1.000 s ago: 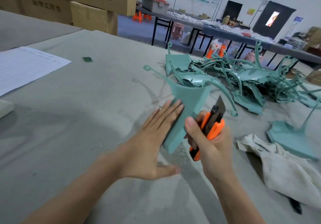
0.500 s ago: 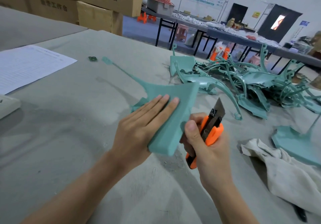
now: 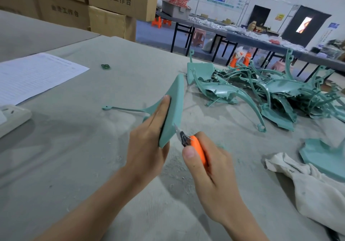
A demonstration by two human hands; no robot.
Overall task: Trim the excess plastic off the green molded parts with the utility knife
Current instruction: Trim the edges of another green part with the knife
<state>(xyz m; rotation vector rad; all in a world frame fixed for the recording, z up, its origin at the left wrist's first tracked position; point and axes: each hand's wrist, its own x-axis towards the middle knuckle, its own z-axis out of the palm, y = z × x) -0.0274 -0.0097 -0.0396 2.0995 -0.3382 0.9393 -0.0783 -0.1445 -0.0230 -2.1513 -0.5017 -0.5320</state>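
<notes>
As knife [image 3: 197, 147] touches, part [image 3: 175, 108] stands edgewise.

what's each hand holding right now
Left hand: holds the green molded part up on edge, fingers flat along its face.
Right hand: closed round the orange utility knife, blade at the part's lower edge.

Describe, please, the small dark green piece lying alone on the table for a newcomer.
On the grey table, find the white sheet at left. Just right of its corner lies the small dark green piece, alone, far darker than the pale teal parts.
</notes>
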